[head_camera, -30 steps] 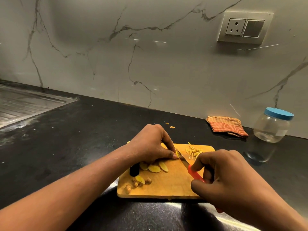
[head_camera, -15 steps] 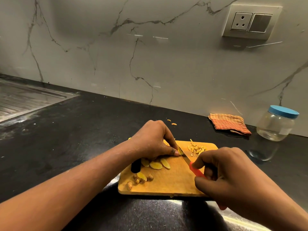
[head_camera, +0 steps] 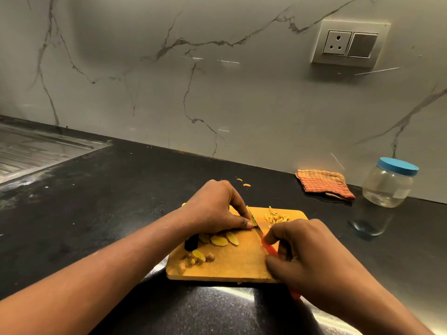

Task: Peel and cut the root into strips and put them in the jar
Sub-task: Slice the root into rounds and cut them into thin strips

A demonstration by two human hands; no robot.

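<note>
Though a second has gone by, little has shifted: the left hand (head_camera: 215, 209) still pins a yellow root slice (head_camera: 254, 222) to the wooden cutting board (head_camera: 232, 265) with curled fingertips (head_camera: 246, 223), and the right hand (head_camera: 307, 252) keeps gripping the red-handled knife (head_camera: 269, 247), blade against that slice. So strip-cutting goes on. A small heap of strips (head_camera: 277, 217) lies at the board's far corner; the blue-lidded jar (head_camera: 387, 187) stands well apart on the dark surface (head_camera: 121, 201), lid on. I can read no writing anywhere.

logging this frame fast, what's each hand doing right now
Left hand: fingers curled, pinching a root slice against the cutting board.
Right hand: gripping the red-handled knife.
</note>
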